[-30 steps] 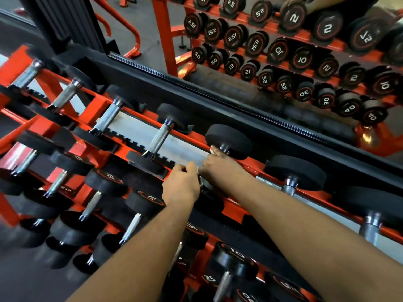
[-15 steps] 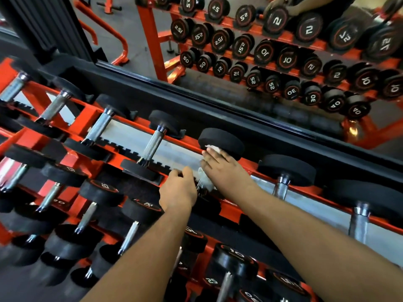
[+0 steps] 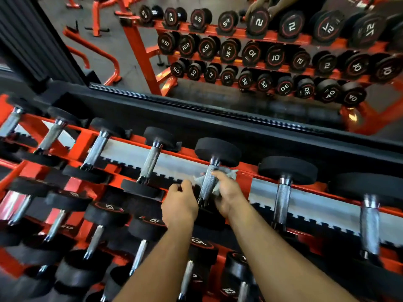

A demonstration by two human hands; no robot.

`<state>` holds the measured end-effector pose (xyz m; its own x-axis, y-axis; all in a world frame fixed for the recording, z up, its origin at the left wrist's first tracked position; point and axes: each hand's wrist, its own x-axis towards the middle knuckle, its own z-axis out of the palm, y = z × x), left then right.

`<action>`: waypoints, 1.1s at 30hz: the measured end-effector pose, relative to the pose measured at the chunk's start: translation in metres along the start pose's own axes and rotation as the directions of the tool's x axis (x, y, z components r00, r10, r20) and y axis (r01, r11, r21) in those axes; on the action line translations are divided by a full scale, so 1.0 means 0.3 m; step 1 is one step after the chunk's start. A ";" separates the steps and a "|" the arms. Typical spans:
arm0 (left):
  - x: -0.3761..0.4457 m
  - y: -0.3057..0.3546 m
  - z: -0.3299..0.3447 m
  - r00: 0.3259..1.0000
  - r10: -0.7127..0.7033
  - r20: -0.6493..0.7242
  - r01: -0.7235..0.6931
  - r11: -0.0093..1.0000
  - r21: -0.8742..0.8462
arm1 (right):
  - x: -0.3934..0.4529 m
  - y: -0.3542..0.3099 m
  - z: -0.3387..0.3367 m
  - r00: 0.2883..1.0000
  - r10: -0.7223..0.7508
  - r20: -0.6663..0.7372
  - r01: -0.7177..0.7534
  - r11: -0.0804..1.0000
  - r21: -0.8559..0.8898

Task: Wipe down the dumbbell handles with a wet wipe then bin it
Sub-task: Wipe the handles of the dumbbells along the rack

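Several black dumbbells with knurled steel handles lie in rows on an orange rack (image 3: 246,177). On the top row, my right hand (image 3: 229,195) grips a grey wet wipe (image 3: 229,173) bunched round the right side of one dumbbell handle (image 3: 208,184). The bare metal shows between thumb and fingers. Corners of the wipe stick out on both sides of the handle. My left hand (image 3: 180,204) sits just left of that handle, its fingers curled at the dumbbell's near head, which lies mostly hidden between my hands.
More dumbbell handles (image 3: 282,199) stand on both sides on the top row, with lower rows (image 3: 139,256) below my forearms. A black ledge (image 3: 218,118) and a wall mirror (image 3: 261,62) showing the rack's reflection run behind.
My right hand has slid with the wipe from the far head down toward the near end of the handle, baring the metal. The left hand stayed by the near head.
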<state>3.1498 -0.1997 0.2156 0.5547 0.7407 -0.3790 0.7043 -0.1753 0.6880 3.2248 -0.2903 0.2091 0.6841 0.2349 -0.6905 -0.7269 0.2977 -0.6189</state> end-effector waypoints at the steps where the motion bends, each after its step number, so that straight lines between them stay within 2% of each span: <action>1: 0.004 -0.001 0.003 1.000 0.000 -0.003 0.000 1.000 -0.006 | 0.017 -0.006 0.007 0.999 0.022 0.038 -0.022 1.000 -0.011; 5: 0.006 -0.009 0.005 1.000 -0.003 -0.004 0.003 1.000 -0.009 | 0.070 -0.045 0.037 0.994 0.079 0.072 -0.076 0.996 -0.044; 7: 0.011 -0.010 0.003 1.000 -0.003 -0.005 0.003 1.000 -0.008 | 0.078 -0.050 0.045 0.999 0.054 -0.002 -0.054 0.993 -0.107; 9: 0.014 -0.012 0.006 1.000 -0.010 -0.006 0.010 1.000 -0.001 | 0.087 -0.040 0.050 0.991 -0.009 -0.134 -0.016 0.982 -0.187; 11: 0.012 -0.011 0.011 1.000 -0.003 -0.007 0.003 1.000 0.014 | 0.096 -0.036 0.061 0.979 -0.067 -0.194 0.019 0.970 -0.244; 13: 0.012 -0.010 0.011 1.000 0.000 -0.007 0.000 1.000 0.000 | 0.097 -0.052 0.075 0.990 0.008 -0.139 -0.042 0.968 -0.247; 15: 0.014 -0.008 0.005 1.000 -0.006 0.000 0.006 1.000 -0.013 | 0.107 -0.074 0.069 0.995 0.102 -0.012 -0.102 0.978 -0.181; 17: 0.012 -0.007 0.001 1.000 -0.017 0.006 0.017 1.000 -0.020 | 0.121 -0.070 0.048 0.993 0.098 0.058 -0.092 0.989 -0.112; 20: 0.010 -0.012 0.006 1.000 -0.019 0.006 0.019 1.000 -0.021 | 0.119 -0.025 0.042 0.998 0.031 -0.047 -0.035 0.995 -0.089; 23: 0.013 -0.012 0.010 1.000 -0.011 0.004 0.011 1.000 -0.029 | 0.121 -0.016 0.076 0.986 -0.037 -0.161 0.000 0.975 -0.223; 25: 0.014 -0.010 0.011 1.000 -0.012 0.014 0.013 0.999 -0.039 | 0.124 -0.041 0.073 0.996 0.015 -0.087 -0.035 0.972 -0.234; 27: 0.010 -0.009 0.009 1.000 -0.016 0.021 0.017 0.999 -0.046 | 0.117 -0.064 0.053 0.994 0.094 0.050 -0.088 0.988 -0.124; 29: 0.008 -0.013 0.008 0.999 -0.020 0.026 0.021 0.999 -0.042 | 0.107 -0.056 0.029 0.985 0.123 0.124 -0.120 0.992 -0.031; 31: 0.012 -0.018 0.008 1.000 -0.020 0.019 0.021 1.000 -0.020 | 0.090 -0.026 0.015 0.989 0.109 0.100 -0.109 0.994 -0.005; 33: 0.012 -0.015 0.009 1.000 -0.010 0.014 0.011 1.000 -0.024 | 0.069 -0.009 0.013 0.998 0.069 0.012 -0.068 0.994 -0.084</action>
<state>3.1500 -0.1979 0.2094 0.5533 0.7336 -0.3946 0.6995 -0.1519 0.6983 3.2412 -0.2826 0.1978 0.6329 0.2657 -0.7272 -0.7741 0.2023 -0.5998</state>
